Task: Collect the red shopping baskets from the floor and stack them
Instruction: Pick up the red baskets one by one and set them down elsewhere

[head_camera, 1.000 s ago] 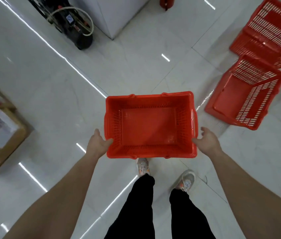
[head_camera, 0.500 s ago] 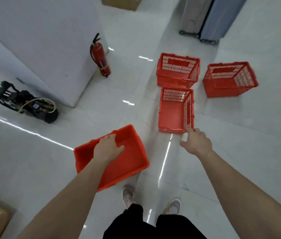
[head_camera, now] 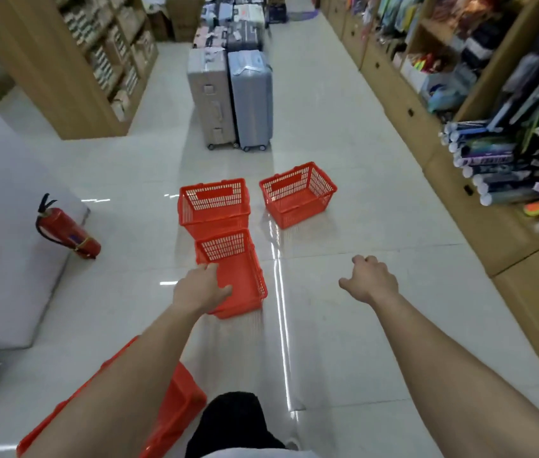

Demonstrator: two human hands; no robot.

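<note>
Several red baskets are on the white floor. The nearest one (head_camera: 175, 404) lies under my left forearm at the bottom left, and neither hand holds it. A second basket (head_camera: 240, 276) lies tipped on the floor ahead, leaning against an upright basket (head_camera: 213, 206) behind it. Another upright basket (head_camera: 298, 193) stands alone to the right. My left hand (head_camera: 200, 289) reaches out with relaxed fingers over the tipped basket's near left rim; whether it touches is unclear. My right hand (head_camera: 369, 279) hovers to the right with loosely curled fingers, holding nothing.
A red fire extinguisher (head_camera: 69, 229) leans against a white pillar (head_camera: 3, 226) on the left. Two suitcases (head_camera: 230, 97) stand in the aisle behind the baskets. Stocked shelves (head_camera: 493, 143) line the right side and a wooden shelf unit (head_camera: 63, 61) the left.
Both hands carried a basket a second ago. It now lies low at my left, released. My view lifted up the aisle and my left hand moved over to the tipped basket.
</note>
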